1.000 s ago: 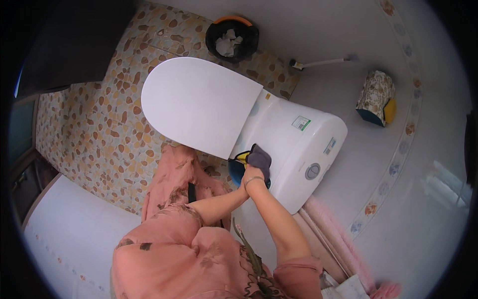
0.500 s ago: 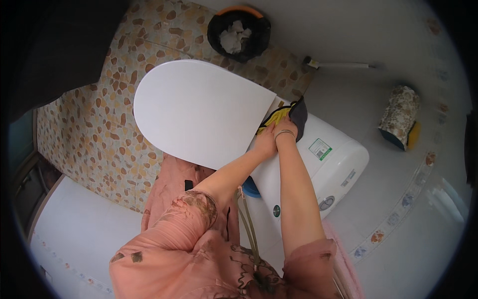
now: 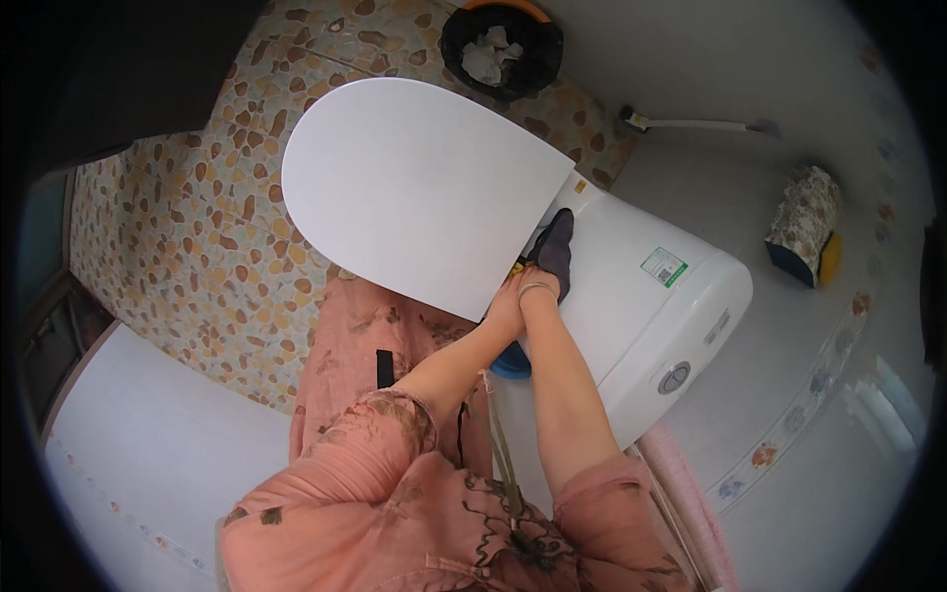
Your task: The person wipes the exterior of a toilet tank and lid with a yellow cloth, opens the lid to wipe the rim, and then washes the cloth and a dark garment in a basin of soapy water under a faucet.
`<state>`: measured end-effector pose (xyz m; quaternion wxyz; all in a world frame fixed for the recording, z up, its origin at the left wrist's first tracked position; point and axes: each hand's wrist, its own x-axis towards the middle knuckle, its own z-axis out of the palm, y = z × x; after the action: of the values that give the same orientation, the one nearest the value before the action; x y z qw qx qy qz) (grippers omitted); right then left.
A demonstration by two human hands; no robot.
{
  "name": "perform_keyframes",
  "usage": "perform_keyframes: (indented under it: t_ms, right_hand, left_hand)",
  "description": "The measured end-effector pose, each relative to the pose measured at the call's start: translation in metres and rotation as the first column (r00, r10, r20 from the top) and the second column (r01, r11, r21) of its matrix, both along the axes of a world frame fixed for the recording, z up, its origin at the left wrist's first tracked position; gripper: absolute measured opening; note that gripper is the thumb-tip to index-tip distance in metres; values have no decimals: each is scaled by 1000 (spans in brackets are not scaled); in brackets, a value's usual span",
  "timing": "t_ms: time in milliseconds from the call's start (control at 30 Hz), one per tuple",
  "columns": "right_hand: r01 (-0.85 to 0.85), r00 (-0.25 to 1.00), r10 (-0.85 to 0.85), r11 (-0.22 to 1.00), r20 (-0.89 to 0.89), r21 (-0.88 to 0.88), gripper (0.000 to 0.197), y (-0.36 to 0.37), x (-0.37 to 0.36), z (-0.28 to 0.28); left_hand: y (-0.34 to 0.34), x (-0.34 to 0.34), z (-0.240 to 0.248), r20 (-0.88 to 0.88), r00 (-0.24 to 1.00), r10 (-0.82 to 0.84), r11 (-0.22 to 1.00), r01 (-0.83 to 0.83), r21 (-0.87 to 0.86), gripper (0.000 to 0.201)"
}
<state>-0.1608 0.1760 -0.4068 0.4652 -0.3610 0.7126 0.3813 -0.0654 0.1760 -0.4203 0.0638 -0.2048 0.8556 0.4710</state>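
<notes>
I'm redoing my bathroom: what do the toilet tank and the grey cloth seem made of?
Toilet tank: probably glazed ceramic, judging by its smooth, glossy white curves. Grey cloth: apparently soft fabric, matte and bent; the exact fibre can't be told.

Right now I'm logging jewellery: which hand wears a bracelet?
The right hand: a thin bracelet circles its wrist; the left hand shows a bare wrist.
</notes>
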Motion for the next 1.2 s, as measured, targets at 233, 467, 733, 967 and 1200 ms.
perform_keyframes:
  t_ms: [233, 467, 733, 967, 1200]
  right_hand:
    - [-186, 982, 186, 982, -1, 37, 55, 22, 51, 18]
    - [-300, 954, 298, 952, -37, -64, 57, 54, 103, 9]
    - [304, 948, -319, 910, -8, -281, 32, 77, 115, 24]
    - [-20, 984, -50, 921, -168, -389, 31, 79, 126, 55]
    - [136, 867, -399, 765, -298, -629, 20, 52, 79, 104]
  left_hand:
    - [0, 35, 43, 248, 884, -396, 848, 455, -270, 57]
    - [36, 96, -4, -9, 980, -201, 943, 191, -273, 54]
    - [57, 103, -5, -154, 957, 246, 967, -233, 102, 35]
    - [80, 111, 8, 58, 885, 463, 687, -399, 607, 31]
    - [43, 45, 69, 103, 775, 624, 294, -355, 887, 40]
